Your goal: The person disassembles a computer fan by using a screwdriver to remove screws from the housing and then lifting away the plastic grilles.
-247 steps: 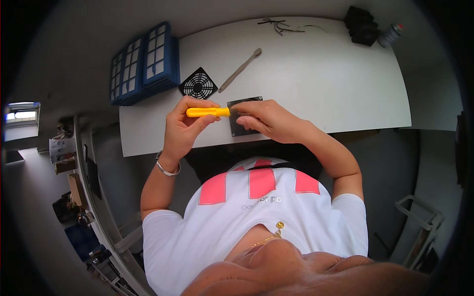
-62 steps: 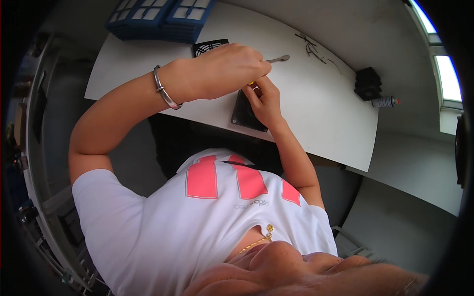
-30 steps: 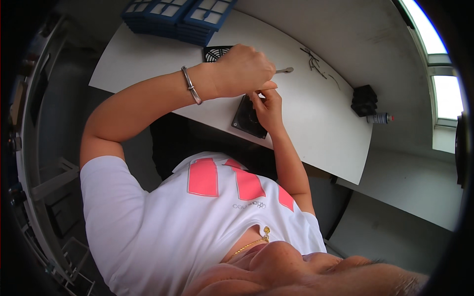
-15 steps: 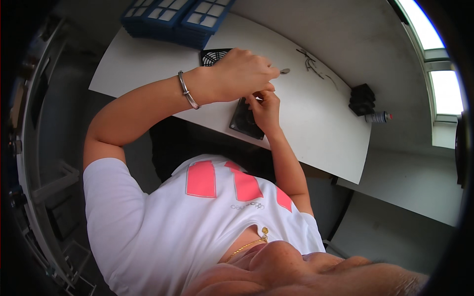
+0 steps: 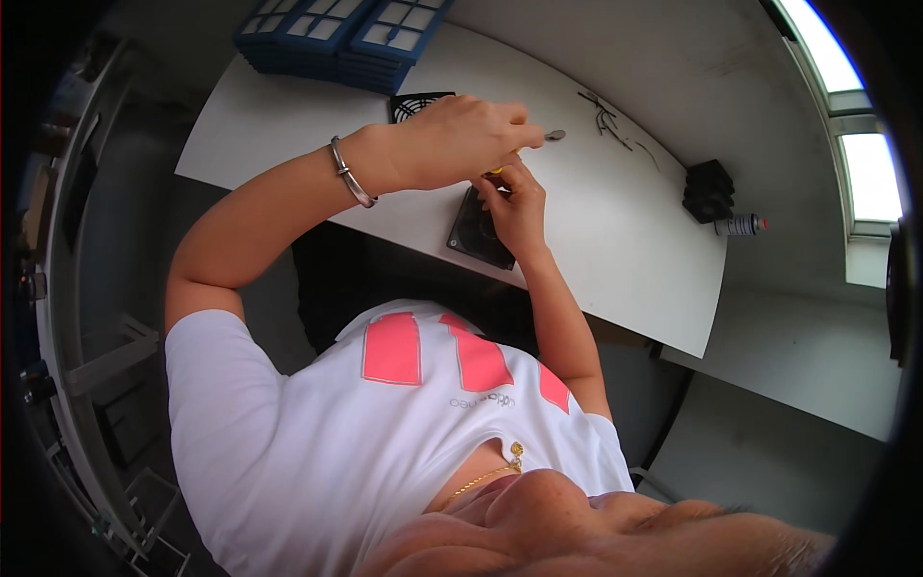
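Observation:
My left hand (image 5: pixel 447 144), the wrist ringed by a silver bangle, is closed over the table. Its curled fingers are on a small yellow tool (image 5: pixel 497 171), perhaps a screwdriver; the rest of it is hidden. Just below and to the right, my right hand (image 5: pixel 521 210) is closed in a pinch beside the tool. What sits in its fingertips cannot be made out. Under the right hand a square black fan (image 5: pixel 478 236) lies at the table's near edge. Past my left wrist a black fan grille (image 5: pixel 413 104) shows in part.
Stacked blue frames with white panels (image 5: pixel 336 43) stand on the white table (image 5: pixel 625 250) at the far left. Dark cable pieces (image 5: pixel 606 120) and a small grey metal piece (image 5: pixel 555 136) lie toward the wall. Black blocks (image 5: pixel 709 190) and a spray can (image 5: pixel 738 226) are at the right.
My left hand has shifted slightly left and its fingers have loosened a little, showing more of the yellow tool. My right hand and the black fan have stayed almost in place.

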Tool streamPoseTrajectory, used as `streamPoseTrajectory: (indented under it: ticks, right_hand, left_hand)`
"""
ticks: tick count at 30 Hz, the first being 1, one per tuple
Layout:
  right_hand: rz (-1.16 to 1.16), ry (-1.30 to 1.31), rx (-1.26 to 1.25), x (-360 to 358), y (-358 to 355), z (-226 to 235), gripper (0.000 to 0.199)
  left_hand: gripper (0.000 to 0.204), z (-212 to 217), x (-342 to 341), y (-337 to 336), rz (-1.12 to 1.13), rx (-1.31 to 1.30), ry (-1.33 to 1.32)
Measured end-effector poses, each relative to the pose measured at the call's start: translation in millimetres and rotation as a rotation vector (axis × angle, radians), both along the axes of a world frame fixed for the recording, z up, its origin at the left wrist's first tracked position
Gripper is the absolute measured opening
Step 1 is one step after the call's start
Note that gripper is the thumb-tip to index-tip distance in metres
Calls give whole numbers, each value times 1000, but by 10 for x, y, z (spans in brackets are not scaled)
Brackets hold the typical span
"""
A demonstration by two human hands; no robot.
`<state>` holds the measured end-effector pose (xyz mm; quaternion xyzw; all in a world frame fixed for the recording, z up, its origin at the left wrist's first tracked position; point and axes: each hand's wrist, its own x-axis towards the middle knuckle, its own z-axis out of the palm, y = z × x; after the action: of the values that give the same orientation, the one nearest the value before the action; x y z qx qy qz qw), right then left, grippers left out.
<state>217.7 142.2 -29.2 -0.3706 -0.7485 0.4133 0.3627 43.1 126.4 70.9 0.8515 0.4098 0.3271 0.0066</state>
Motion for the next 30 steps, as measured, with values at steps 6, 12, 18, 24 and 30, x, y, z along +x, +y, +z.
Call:
streamPoseTrajectory:
  ticks: [6,12,18,24,30]
  right_hand:
    - [-30,-22,39,-37,-54,31,16]
    - [-7,46,-89,2,-8,-87,17]
    - [28,-32,34,-10,-46,3,12]
    - [83,-25,69,70,14,42,21]
    - [55,-286,202,55,-19,174,22]
  left_hand:
    - [31,118,-52,25,148,-276,251]
    - [26,39,27,-67,133,-151,210]
    - [12,57,-86,-3,-139,-276,152]
    - [17,163,110,16,63,-252,291]
    - [18,18,200,-99,77,-93,210]
